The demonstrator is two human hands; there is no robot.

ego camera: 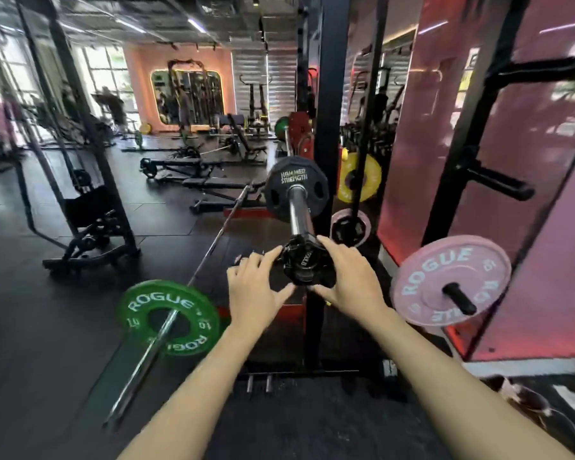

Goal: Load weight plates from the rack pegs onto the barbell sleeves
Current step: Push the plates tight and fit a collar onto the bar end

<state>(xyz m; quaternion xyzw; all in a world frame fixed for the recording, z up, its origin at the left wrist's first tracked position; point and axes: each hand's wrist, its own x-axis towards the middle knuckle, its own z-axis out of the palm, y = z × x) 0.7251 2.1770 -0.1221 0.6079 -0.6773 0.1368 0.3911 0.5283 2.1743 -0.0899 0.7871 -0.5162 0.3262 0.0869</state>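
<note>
A barbell sleeve (298, 212) points toward me from the rack, with a black Hammer Strength plate (281, 184) pushed far up it. At the sleeve's near end sits a black Rogue collar (305, 263). My left hand (256, 288) touches the collar's left side with spread fingers. My right hand (344, 280) grips its right side, thumb under and fingers over. A pink Rogue plate (425, 287) hangs on a lower rack peg (460, 298) to the right.
A second barbell (166, 330) lies on the floor at left with a green Rogue plate (156, 307) on it. The black rack upright (326, 121) stands behind the sleeve. A yellow plate (369, 180) and a small pink plate (365, 217) hang further back. An empty peg (498, 182) sticks out at right.
</note>
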